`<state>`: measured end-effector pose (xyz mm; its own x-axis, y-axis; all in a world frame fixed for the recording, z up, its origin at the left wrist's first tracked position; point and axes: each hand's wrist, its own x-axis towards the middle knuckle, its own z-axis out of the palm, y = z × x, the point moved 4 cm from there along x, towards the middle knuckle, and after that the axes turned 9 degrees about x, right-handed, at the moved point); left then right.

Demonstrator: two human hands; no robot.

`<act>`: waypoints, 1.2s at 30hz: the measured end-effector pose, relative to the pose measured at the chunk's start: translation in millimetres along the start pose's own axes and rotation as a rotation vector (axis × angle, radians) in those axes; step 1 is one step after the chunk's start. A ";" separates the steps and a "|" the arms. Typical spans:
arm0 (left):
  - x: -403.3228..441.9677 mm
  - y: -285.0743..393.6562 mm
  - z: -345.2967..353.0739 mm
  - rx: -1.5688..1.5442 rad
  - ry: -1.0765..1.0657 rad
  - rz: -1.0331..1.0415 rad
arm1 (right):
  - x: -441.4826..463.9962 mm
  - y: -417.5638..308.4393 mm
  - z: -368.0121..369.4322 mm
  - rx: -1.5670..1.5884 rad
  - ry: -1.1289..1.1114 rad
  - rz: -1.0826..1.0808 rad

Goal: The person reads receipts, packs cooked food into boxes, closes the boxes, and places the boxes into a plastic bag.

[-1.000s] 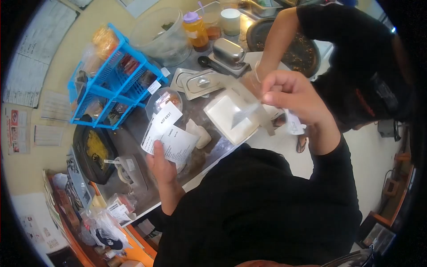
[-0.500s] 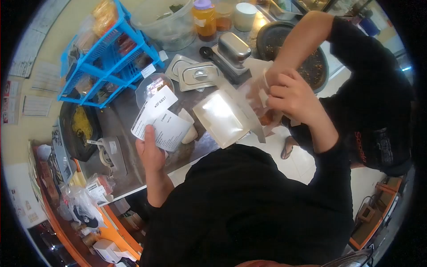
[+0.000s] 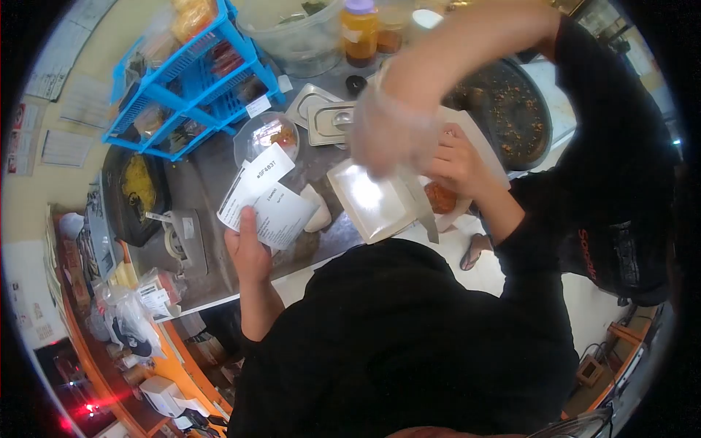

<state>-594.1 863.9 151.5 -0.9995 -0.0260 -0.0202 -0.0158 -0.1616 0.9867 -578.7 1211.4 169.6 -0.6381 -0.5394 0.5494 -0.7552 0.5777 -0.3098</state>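
Two printed order slips are pinched in my left hand, thumb on top, over the counter's front edge. My right hand has its fingers curled at the rim of an opened cardboard takeaway box, whose pale glossy lid lies folded out to the left. Reddish-brown food shows inside the box, below my right hand. A co-worker's gloved hand, blurred by motion, reaches in from the upper right above the box and partly hides it.
A blue plastic rack stands at the back left, near a clear bowl and steel lids. A large dark pan sits to the right. On the left are a tray of yellow food and a tape dispenser.
The co-worker's gloved hand has swung left over the box and steel containers. My right hand has shifted slightly down, and more food shows in the box. My left hand still holds the slips.
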 end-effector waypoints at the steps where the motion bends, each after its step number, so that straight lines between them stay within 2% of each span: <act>1: -0.3 1.4 -2.0 -0.001 0.009 0.003 | -2.6 0.9 2.3 0.014 0.017 0.015; 5: -0.7 4.5 -7.5 0.033 0.103 0.007 | -8.4 -1.3 11.9 0.041 0.159 0.070; 17: -0.4 16.3 -11.0 0.028 0.065 0.041 | -33.4 2.2 25.1 0.009 0.191 0.134; 20: 0.2 14.8 -13.3 0.035 0.062 0.058 | -12.9 -14.2 -3.3 -0.107 0.192 0.125; 23: -1.3 17.2 -13.3 0.018 0.062 0.066 | -16.4 -10.7 -33.1 -0.101 0.122 0.250; 26: -2.7 15.5 -20.5 0.013 0.097 0.075 | -21.8 -1.5 -68.9 -0.245 0.180 0.271; 29: -3.0 11.8 -28.2 -0.023 0.104 0.064 | -17.9 -0.5 -100.1 -0.445 0.080 0.363; 32: -5.9 9.4 -30.0 -0.058 0.120 0.063 | -29.6 13.7 -117.1 -0.657 -0.133 0.187; 33: -6.5 7.1 -31.3 -0.060 0.135 0.048 | -36.2 21.5 -119.3 -0.680 -0.188 0.200; 36: -8.7 0.2 -36.5 -0.064 0.166 0.024 | -54.3 41.3 -113.4 -0.671 -0.187 0.190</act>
<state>-584.3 828.1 145.9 -0.9810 -0.1918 -0.0283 0.0151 -0.2211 0.9751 -558.1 1334.0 215.0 -0.8097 -0.4532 0.3729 -0.4117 0.8914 0.1895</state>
